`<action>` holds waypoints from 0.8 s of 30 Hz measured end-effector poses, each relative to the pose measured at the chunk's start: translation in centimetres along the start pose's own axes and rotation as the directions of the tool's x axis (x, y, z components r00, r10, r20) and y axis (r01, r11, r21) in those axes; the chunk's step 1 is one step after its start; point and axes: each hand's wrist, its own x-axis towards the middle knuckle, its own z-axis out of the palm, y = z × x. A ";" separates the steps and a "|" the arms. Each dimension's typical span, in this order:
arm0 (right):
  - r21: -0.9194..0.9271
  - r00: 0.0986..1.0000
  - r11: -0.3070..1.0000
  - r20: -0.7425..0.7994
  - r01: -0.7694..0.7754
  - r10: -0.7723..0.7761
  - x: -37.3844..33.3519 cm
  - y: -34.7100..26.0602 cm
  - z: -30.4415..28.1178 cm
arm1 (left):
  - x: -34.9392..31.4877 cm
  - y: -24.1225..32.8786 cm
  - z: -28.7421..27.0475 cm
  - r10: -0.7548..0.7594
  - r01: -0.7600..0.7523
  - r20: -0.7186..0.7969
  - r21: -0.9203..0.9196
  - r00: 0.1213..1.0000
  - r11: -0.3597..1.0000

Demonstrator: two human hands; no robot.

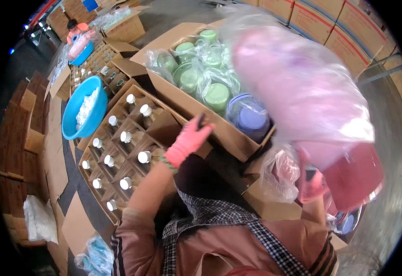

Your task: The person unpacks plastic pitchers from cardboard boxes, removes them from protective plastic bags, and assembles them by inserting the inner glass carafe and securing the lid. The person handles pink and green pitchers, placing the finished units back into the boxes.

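Note:
My left hand (191, 141), in a pink glove with dark patches at the fingers, is over the near side of a carton (224, 133). Its fingers are slightly apart, and nothing shows in them. On the right, my gloved right hand (315, 186) is closed around the side of a translucent pink plastic container (355, 177), jug-like in shape. A large, clear-wrapped pink bundle (302, 87) rises above it, blurred by motion; whether the two are joined I cannot tell. Inside the carton are green-lidded containers (217, 95) in clear bags and a blue-purple one (252, 118).
Left of my left hand, a divided carton (162, 125) holds several white-capped bottles (126, 136). A blue basin (85, 108) of small white pieces stands beside it. Stacked cartons (314, 23) line the back right. Another person (77, 34) is far left.

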 end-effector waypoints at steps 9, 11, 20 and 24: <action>-0.081 0.949 0.972 -0.247 -0.220 0.194 -1.3 3.9 -5.4 | 12.7 0.6 9.8 -0.051 -0.011 0.106 0.511 0.993 0.860; -0.094 0.943 0.966 -0.258 -0.241 0.210 -1.2 4.5 -5.0 | 12.1 1.6 10.2 -0.048 -0.112 0.290 0.510 0.956 0.853; -0.045 0.954 0.984 -0.258 -0.170 0.152 5.3 6.9 -0.5 | 9.0 3.4 5.7 0.114 -0.222 0.420 0.218 0.901 0.950; -0.017 0.961 0.988 -0.234 -0.154 0.146 5.7 6.9 1.6 | 13.9 0.2 5.0 0.195 -0.371 0.316 0.779 0.929 0.506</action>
